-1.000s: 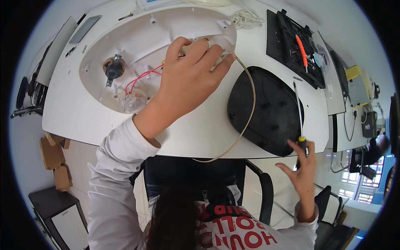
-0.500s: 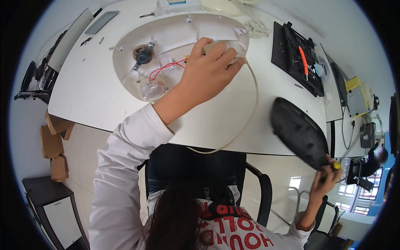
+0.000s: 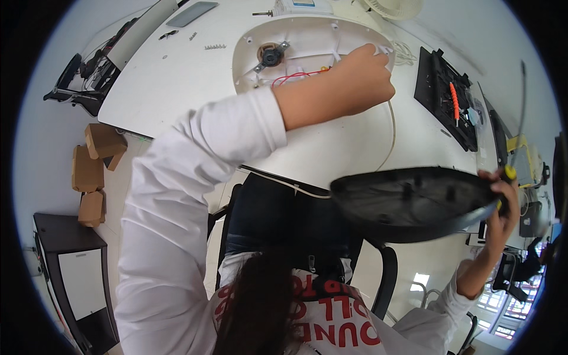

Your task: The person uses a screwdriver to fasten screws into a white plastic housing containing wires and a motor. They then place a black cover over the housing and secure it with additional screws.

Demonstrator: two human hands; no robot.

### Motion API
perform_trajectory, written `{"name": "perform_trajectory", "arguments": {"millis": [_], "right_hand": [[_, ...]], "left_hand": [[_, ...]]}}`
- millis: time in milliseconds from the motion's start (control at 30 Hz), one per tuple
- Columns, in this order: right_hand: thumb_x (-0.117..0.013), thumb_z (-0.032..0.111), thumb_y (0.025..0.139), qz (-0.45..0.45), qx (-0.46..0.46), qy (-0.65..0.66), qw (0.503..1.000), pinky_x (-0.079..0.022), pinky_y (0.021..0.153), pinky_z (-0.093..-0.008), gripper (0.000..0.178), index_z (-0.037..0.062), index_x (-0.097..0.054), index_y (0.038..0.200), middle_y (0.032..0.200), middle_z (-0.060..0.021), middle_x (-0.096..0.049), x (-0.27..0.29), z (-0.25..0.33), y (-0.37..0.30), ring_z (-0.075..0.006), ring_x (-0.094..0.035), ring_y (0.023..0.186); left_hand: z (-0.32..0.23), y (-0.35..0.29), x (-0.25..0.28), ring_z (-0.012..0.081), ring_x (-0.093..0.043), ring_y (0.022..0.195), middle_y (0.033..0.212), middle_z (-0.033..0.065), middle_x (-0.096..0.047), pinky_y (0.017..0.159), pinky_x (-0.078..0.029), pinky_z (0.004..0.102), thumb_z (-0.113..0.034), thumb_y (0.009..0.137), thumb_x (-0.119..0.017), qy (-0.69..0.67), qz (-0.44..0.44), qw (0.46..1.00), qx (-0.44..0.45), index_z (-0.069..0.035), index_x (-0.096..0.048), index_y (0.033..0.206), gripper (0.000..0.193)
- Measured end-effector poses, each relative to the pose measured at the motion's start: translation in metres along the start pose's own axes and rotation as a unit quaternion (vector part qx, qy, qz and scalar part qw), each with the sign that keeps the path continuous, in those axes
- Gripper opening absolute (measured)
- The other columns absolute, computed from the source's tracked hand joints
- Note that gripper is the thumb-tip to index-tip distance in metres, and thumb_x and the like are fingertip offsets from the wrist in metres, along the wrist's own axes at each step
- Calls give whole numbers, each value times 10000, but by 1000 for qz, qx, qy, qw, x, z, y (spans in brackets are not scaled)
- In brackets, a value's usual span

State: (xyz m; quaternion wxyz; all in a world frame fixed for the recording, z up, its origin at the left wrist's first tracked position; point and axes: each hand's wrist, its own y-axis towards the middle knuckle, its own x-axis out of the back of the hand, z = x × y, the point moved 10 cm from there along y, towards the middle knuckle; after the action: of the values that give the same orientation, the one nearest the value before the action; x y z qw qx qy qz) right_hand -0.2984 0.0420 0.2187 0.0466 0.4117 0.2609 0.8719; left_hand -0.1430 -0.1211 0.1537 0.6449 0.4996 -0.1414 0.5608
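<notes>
A white oval plastic housing (image 3: 299,26) lies open side up on the table. Inside it sit a round black part on a metal bracket (image 3: 271,56) and red wires (image 3: 293,76). My left hand (image 3: 370,83) is over the housing's right end with its fingers curled in; what they grip is hidden. My right hand (image 3: 502,198) holds the end of a black oval shell (image 3: 420,204), its hollow side facing me, past the table's front edge. The same hand also holds a screwdriver (image 3: 509,173) with yellow on its handle, the shaft pointing up.
A black tool case (image 3: 444,97) with an orange-handled tool (image 3: 454,100) lies at the right. From the housing's right end a pale cable (image 3: 392,133) runs over the front edge. Small screws (image 3: 215,46) lie at the left. A chair armrest (image 3: 386,275) stands below the shell.
The black shell has swung left and turned its hollow side toward me. My right hand rose with the screwdriver. The view shifted, and my left forearm now covers more of the housing.
</notes>
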Motion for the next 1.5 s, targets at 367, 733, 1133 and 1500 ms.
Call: {"name": "perform_trajectory", "arguments": {"millis": [367, 733, 1133, 1500], "right_hand": [[-597, -165, 620, 49, 65, 101, 992, -478, 749, -296, 354, 14, -593, 925, 957, -107, -534, -112, 2, 82, -284, -598, 996], [-634, -19, 755, -10, -13, 202, 979, -456, 553, -194, 255, 9, -580, 1003, 898, -39, -499, -132, -45, 110, -92, -504, 711], [-662, 32, 765, -14, -50, 224, 973, -444, 533, -193, 290, 6, -575, 1041, 898, -29, -502, -147, -52, 128, -80, -499, 702], [-656, 22, 765, -1, -31, 224, 974, -423, 521, -188, 302, 22, -581, 1057, 864, -25, -495, -153, -48, 140, -72, -479, 684]], "left_hand": [[-1, 14, -7, 168, -543, 837, 655, -19, -597, 706, -442, 289, -124, 675, -609, 17, 137, 982, -130, -148, -650, 638, 61], [-1, 4, -7, 101, -484, 945, 765, -69, -544, 698, -424, 246, -179, 730, -578, 63, -33, 971, -227, -141, -632, 686, 79], [35, -11, -4, 229, -530, 925, 1004, 72, -471, 836, -463, 323, -85, 731, -523, -121, 14, 975, -184, -59, -443, 1116, 394], [63, -46, 56, 210, -429, 1206, 1321, -30, -432, 1047, -325, 366, -146, 785, -556, -63, 40, 990, -122, -200, -479, 1242, 466]]}}
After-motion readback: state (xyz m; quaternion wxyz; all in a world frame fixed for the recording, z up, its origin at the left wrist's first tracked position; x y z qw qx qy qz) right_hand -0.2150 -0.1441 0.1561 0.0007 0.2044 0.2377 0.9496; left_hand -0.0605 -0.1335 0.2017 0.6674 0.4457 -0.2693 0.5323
